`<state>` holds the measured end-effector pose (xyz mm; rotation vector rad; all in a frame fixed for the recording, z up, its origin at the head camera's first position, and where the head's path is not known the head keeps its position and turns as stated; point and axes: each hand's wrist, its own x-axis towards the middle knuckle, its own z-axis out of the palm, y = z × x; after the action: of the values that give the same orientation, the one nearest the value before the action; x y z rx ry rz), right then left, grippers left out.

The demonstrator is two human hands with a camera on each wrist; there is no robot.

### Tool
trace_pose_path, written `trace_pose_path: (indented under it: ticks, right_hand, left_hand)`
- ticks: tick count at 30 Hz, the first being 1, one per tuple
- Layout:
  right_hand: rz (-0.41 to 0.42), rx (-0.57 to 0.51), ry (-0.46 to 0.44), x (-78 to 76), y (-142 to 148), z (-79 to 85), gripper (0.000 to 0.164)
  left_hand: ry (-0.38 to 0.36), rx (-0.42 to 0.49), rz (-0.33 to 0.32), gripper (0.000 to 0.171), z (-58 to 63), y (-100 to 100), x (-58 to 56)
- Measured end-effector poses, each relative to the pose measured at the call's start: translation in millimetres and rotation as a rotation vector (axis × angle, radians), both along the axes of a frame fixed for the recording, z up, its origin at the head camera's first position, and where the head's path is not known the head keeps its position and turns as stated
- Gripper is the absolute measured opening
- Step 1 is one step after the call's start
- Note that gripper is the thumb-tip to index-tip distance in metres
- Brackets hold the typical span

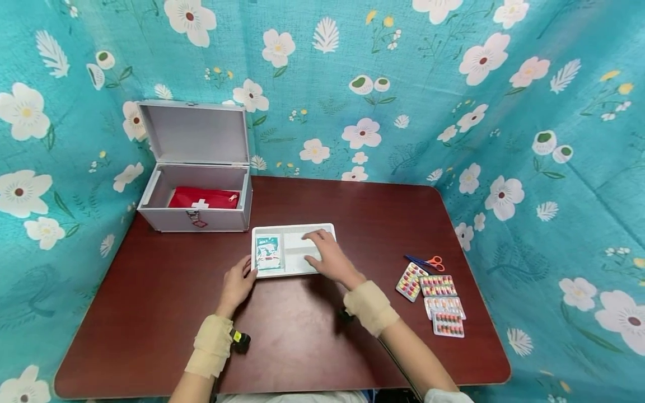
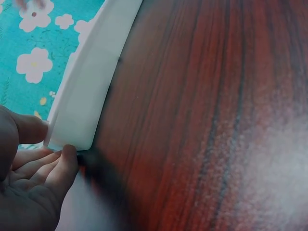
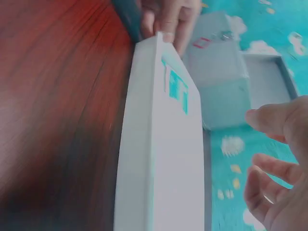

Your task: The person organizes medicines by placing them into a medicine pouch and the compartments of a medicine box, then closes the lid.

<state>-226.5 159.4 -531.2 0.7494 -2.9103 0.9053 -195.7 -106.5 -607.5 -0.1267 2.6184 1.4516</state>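
Left hand pinching the near left corner of a white tray on the bench, right forearm angled inward, right hand over its right side, thumb and fingers apart

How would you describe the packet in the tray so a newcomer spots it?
On the dark red table, find the shallow white tray whose corner the left hand grips. In the head view, the packet lies flat in the tray's left section. Its teal-and-white printed face sets it apart from the multicoloured blister packs at the table's right.
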Motion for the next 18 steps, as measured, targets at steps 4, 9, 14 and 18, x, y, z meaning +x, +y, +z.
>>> trace_pose_path:
  ticks: [4, 9, 14, 18]
  right_hand:
    - [-0.055, -0.042, 0.082, 22.8, 54.0, -0.3, 0.045]
    - [-0.162, 0.010, 0.134, 59.6, 136.3, -6.4, 0.048]
    - [-0.296, 0.165, 0.073, 111.9, 225.5, -14.7, 0.054]
    - [-0.382, 0.298, -0.066, 144.9, 272.1, -21.3, 0.059]
  left_hand:
    - [-0.006, -0.014, -0.008, 0.053, -1.1, -0.3, 0.8]
    - [-0.016, -0.041, -0.012, 0.053, -4.3, 0.2, 3.0]
    - [-0.016, -0.056, -0.017, 0.053, -3.7, 1.6, 6.5]
    - [-0.001, -0.056, -0.009, 0.053, 0.1, 1.9, 5.5]
